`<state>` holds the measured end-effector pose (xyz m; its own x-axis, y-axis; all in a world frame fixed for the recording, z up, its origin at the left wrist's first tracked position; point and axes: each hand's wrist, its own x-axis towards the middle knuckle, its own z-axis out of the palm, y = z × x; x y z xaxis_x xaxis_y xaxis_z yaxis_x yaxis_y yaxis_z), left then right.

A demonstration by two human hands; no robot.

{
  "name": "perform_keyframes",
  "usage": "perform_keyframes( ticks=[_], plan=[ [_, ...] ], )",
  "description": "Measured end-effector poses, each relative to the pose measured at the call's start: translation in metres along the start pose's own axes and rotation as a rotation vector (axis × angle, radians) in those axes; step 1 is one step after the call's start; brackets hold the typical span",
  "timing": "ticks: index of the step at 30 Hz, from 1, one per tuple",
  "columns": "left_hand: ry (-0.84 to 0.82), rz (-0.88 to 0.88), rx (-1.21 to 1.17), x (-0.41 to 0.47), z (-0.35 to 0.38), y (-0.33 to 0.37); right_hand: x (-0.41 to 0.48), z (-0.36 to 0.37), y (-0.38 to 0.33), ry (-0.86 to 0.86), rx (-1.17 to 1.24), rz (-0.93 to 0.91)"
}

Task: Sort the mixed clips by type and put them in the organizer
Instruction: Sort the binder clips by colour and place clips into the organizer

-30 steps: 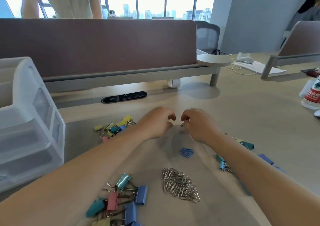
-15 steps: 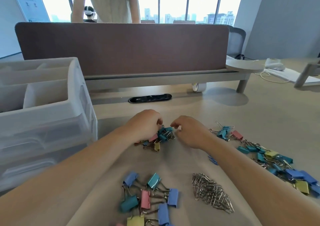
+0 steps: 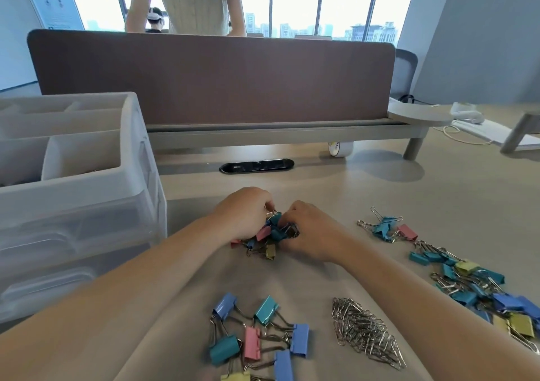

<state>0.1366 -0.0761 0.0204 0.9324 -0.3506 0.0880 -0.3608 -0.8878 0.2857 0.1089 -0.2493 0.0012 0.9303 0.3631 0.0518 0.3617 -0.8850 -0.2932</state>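
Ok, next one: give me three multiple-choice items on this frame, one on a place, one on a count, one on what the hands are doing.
1. Where does the heap of silver wire paper clips lie relative to the group of large coloured metal binder clips nearest the camera?
A. left of it
B. right of it
C. on top of it

2. How many pink clips are in that group?
A. none
B. three
C. one

3. What are the left hand and right hand doing?
A. both grip into the heap of small coloured binder clips with curled fingers
B. both lie flat, fingers straight
C. both hang in the air, holding nothing

Answers:
1 B: the paper clips sit to the right, apart from the group.
2 C: a single pink clip sits mid-group.
3 A: the fingers of both hands curl round clips in the small heap.
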Motion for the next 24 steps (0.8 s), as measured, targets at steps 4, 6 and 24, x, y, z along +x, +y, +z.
perform_keyframes(
  ticks=[4,6,24],
  plan=[
    [0.006,0.009,-0.021,0.0,0.0,0.002,0.002,-0.002,0.002,0.027,0.014,0.014],
    [0.006,0.02,-0.022,0.003,0.0,0.003,0.002,-0.009,0.007,0.046,0.029,0.034],
    [-0.217,0.188,0.217,0.03,0.018,0.034,-0.02,-0.027,0.051,0.087,-0.071,0.211]
  ],
)
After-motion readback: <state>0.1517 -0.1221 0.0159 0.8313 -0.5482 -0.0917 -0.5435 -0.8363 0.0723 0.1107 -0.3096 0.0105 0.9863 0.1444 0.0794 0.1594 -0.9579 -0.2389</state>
